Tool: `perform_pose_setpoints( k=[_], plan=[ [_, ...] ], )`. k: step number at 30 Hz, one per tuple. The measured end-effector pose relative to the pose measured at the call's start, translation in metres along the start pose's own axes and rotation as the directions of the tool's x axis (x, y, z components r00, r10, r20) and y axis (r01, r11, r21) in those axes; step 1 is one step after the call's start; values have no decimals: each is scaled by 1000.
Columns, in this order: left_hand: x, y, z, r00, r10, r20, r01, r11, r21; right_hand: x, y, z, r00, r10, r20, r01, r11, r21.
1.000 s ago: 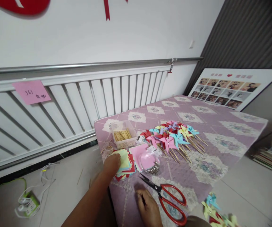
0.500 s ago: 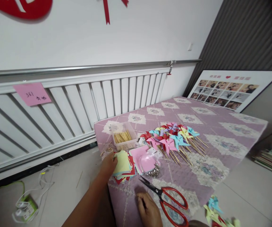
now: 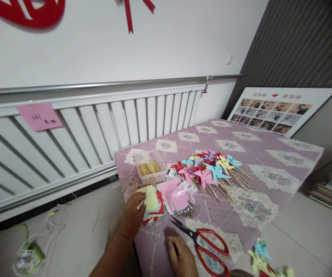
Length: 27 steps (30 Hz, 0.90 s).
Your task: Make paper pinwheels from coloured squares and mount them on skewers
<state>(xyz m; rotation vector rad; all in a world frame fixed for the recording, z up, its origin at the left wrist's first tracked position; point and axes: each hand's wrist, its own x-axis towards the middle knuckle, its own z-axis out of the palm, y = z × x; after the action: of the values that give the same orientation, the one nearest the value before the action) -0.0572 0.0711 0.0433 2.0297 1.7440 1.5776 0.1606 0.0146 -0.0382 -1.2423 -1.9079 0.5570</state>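
Note:
My left hand (image 3: 131, 213) rests on the near left corner of a stack of coloured paper squares (image 3: 152, 201), pinching the edge of the yellow top sheet. My right hand (image 3: 180, 256) lies on the purple quilted tabletop (image 3: 269, 161) with its fingers curled, just left of red-handled scissors (image 3: 209, 246), and touches nothing that I can make out. Behind the stack a clear plastic box of wooden sticks (image 3: 150, 171) stands. Further right lies a pile of finished paper pinwheels on sticks (image 3: 212, 169).
A pink plastic lid with metal pins (image 3: 181, 202) sits beside the paper. More pinwheels (image 3: 265, 261) lie at the lower right. A white radiator (image 3: 68, 138) runs along the wall, a photo board (image 3: 275, 111) leans at the back right, and a power strip with cables (image 3: 30, 259) is on the floor.
My left hand slid back from the top of the paper stack to its near edge and lifted the yellow sheet's corner. The right hand stayed put.

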Motion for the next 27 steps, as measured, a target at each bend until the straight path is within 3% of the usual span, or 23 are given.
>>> perform_pose_setpoints(
  k=[6,13,19,27],
  plan=[
    [-53,30,19,989,31,142,-20,997,-78,2,-3,-2,1000,9,-5,-9,1000,28],
    [-91,33,38,955,119,273,-84,987,-138,0,-5,-3,999,47,-3,-46,996,72],
    [-109,27,45,948,128,291,-94,987,-130,0,-7,-5,997,83,6,-83,986,148],
    [-113,22,46,924,143,354,-129,990,-63,-1,-3,-8,986,164,-28,-150,948,282]
  ],
)
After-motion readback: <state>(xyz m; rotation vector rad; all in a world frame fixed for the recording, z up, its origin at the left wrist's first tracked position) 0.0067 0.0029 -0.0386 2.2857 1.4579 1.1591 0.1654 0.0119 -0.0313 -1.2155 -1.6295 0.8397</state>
